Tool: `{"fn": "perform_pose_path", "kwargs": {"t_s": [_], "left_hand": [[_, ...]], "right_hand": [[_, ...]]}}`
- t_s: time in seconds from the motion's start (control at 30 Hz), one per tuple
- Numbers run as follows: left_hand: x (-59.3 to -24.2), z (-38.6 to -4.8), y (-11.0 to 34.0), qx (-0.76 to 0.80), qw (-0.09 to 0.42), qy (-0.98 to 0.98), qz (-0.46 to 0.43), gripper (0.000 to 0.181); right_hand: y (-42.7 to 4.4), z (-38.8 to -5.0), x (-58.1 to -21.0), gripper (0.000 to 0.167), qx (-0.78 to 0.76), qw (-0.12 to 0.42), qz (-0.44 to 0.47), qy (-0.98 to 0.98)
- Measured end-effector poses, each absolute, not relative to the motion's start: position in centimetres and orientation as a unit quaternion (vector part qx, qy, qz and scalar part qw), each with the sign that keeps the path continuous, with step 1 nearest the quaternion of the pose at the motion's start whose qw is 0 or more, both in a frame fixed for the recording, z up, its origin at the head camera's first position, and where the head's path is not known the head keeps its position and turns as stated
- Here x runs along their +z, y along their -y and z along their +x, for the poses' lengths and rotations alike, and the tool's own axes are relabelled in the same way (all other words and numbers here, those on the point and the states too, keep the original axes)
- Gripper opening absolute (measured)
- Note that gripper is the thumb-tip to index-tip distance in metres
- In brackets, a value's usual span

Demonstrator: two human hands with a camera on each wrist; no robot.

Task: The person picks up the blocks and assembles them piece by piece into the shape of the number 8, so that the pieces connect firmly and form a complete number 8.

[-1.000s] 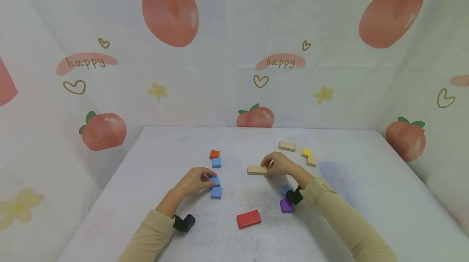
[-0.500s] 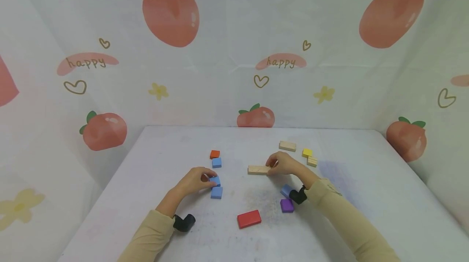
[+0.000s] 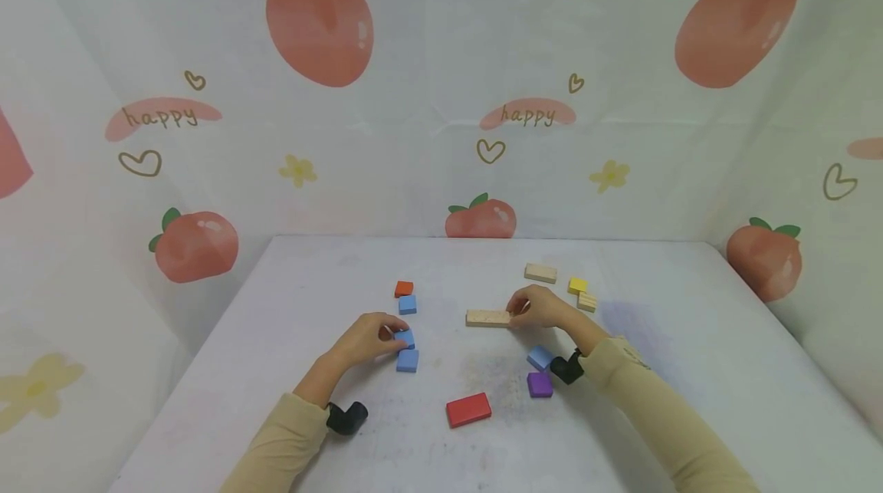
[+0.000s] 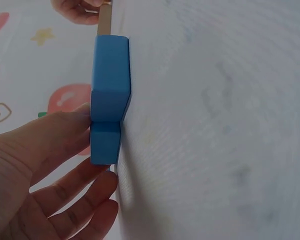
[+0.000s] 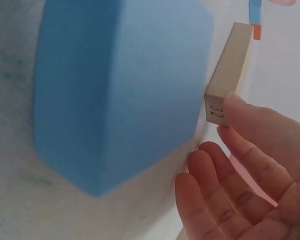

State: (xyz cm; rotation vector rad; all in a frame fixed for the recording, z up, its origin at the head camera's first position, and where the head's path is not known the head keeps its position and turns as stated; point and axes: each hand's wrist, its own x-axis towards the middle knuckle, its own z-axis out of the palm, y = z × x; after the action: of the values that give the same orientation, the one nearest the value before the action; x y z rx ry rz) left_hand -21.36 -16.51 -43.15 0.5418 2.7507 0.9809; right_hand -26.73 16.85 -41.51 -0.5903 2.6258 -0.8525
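Near the left of the table, my left hand point(image 3: 369, 340) point(image 4: 35, 170) pinches a blue block point(image 3: 405, 339) point(image 4: 105, 145) between thumb and finger. Another blue block point(image 3: 407, 361) point(image 4: 111, 70) touches it on the near side. Toward the middle, a long wooden block point(image 3: 487, 318) point(image 5: 230, 70) lies flat, and my right hand point(image 3: 541, 307) point(image 5: 250, 175) pinches its right end, marked 32 in the right wrist view. The other fingers of the right hand are loosely bent below it. A third blue block point(image 3: 540, 357) point(image 5: 120, 90) lies beside the right wrist's black mount.
Behind the left hand lie an orange-red block point(image 3: 404, 289) and a blue one point(image 3: 408, 304). A red block point(image 3: 469, 410) is at the front, a purple block point(image 3: 540, 385) right of it. Back right are a wooden block point(image 3: 540, 273), a yellow one point(image 3: 577, 286) and a striped wooden one point(image 3: 587, 302).
My right hand has shifted a little to the right along the long wooden block, uncovering more of it. That block's left end has stayed in place, and my left hand has not visibly moved.
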Motion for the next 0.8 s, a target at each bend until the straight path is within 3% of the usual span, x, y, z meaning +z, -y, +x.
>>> {"fn": "perform_pose_path", "kwargs": {"t_s": [0.8], "left_hand": [[-42.8,-21.6,15.3,0.299,0.087,-0.936,0.164,0.031]], "right_hand": [[-16.5,-26.9,-41.6,0.014,-0.297,0.177,-0.165,-0.924]]}}
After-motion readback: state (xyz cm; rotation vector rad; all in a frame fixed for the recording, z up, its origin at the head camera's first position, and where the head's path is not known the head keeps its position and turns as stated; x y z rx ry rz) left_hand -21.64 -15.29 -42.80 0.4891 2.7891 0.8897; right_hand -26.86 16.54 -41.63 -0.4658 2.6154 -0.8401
